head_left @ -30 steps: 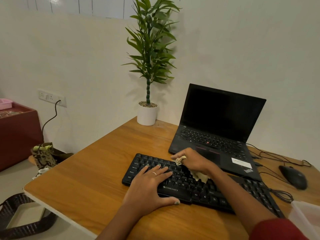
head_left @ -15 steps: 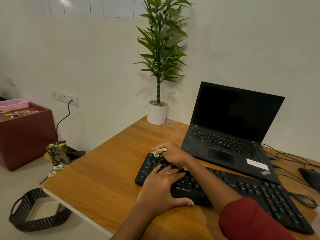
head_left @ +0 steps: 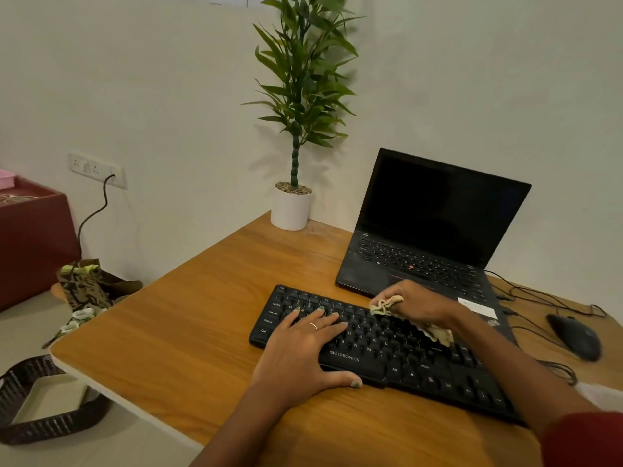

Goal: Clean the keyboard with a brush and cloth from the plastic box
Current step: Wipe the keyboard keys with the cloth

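A black keyboard (head_left: 387,352) lies on the wooden desk (head_left: 202,315) in front of me. My left hand (head_left: 303,345) rests flat on its left half, fingers spread over the keys and thumb against the front edge. My right hand (head_left: 414,303) grips a crumpled beige cloth (head_left: 435,332) and presses it on the upper middle rows of keys. Part of the cloth sticks out above the fingers and part trails under the wrist. No brush shows in the head view.
An open black laptop (head_left: 431,230) stands just behind the keyboard. A black mouse (head_left: 574,337) with tangled cables lies at the right. A potted plant (head_left: 293,203) stands at the desk's back edge. A dark woven basket (head_left: 43,402) sits on the floor at the left.
My right hand has wiped the cloth from the keyboard's upper left corner back toward the middle. The left hand has stayed flat on the left keys. The view has shifted.
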